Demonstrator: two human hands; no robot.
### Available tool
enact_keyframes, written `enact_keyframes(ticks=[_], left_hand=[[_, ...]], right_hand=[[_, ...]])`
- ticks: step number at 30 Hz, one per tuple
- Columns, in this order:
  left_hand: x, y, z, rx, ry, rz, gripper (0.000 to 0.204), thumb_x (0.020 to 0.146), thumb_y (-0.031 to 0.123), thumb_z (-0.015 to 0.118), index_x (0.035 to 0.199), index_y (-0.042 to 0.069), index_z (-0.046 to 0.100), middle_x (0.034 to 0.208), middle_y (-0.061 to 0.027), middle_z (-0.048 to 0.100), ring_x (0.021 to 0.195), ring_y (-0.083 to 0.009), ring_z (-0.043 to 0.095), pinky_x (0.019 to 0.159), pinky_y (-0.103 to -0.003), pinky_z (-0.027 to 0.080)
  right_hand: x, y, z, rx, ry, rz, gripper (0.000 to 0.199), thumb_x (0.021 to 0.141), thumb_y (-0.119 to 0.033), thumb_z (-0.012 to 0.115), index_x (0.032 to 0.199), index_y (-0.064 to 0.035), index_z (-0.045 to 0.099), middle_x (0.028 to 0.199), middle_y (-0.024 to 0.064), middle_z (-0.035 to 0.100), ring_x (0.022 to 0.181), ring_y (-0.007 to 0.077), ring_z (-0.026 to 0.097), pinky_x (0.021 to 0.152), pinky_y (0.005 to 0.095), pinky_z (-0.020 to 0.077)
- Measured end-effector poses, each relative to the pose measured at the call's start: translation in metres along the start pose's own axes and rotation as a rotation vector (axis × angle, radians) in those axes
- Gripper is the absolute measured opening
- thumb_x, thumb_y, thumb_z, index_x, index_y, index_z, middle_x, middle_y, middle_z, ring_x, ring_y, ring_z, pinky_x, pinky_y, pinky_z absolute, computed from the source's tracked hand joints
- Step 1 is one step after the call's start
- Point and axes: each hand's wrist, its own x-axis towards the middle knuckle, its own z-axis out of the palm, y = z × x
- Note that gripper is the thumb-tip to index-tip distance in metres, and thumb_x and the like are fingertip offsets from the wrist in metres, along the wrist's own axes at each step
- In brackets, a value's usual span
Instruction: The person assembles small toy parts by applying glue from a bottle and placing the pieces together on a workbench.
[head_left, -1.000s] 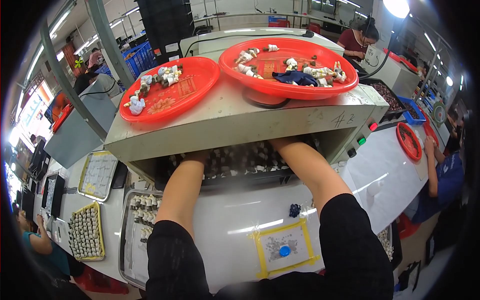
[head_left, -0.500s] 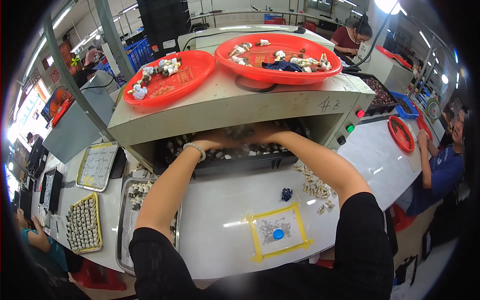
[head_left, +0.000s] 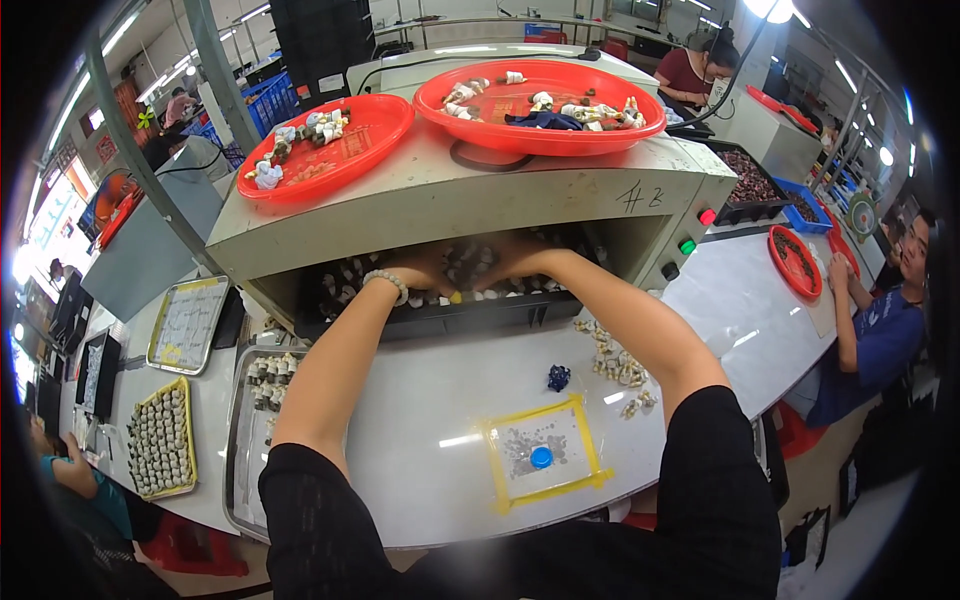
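Both my hands reach into the shadowed opening of a grey metal cabinet (head_left: 450,225), over a black plastic tray (head_left: 480,320) full of small white-and-dark pieces (head_left: 345,275). My left hand (head_left: 422,274), with a beaded bracelet (head_left: 388,284) at its wrist, is at the left of a clump of these pieces (head_left: 470,264). On the clump's other side is my right hand (head_left: 518,258). Shadow and the pieces hide most of my fingers, so their grip is unclear. A small yellow spot (head_left: 456,297) shows beside the left hand.
Two red plates (head_left: 345,170) (head_left: 590,145) with bundled pieces rest on the cabinet. On the white table (head_left: 400,430) are a yellow-taped sheet (head_left: 510,492) with a blue cap (head_left: 541,457), a dark blue beaded cluster (head_left: 558,377), loose pale pieces (head_left: 615,360) and a metal tray (head_left: 236,470). A person (head_left: 880,320) sits at right.
The view has shifted slightly, so the scene sits a little further left and higher. Within the cabinet my hands have moved slightly apart, and the clump between them shows more plainly.
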Motion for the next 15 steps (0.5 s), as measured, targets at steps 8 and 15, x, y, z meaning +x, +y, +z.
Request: enact_keyframes(ticks=[8, 15], left_hand=[[0.005, -0.006, 0.004, 0.075, 0.039, 0.033, 0.094, 0.054, 0.026, 0.081, 0.136, 0.007, 0.039, 0.127, -0.0184, 0.052, 0.119, -0.031, 0.048, 0.098, -0.037, 0.04], [-0.006, 0.006, -0.001, -0.059, 0.042, -0.083, 0.085, 0.054, 0.023, 0.077, 0.131, 0.009, 0.046, 0.126, -0.0152, 0.056, 0.116, -0.0311, 0.052, 0.096, -0.036, 0.043]], right_hand=[[0.005, 0.004, 0.025, -0.043, 0.098, 0.091, 0.095, 0.058, -0.045, 0.079, 0.135, -0.006, 0.04, 0.122, 0.0211, 0.055, 0.115, 0.0328, 0.052, 0.095, 0.0398, 0.0415], [0.013, -0.034, 0.014, 0.23, -0.123, 0.349, 0.091, 0.055, -0.033, 0.083, 0.131, -0.0065, 0.042, 0.112, 0.0171, 0.061, 0.1, 0.0279, 0.061, 0.083, 0.037, 0.0499]])
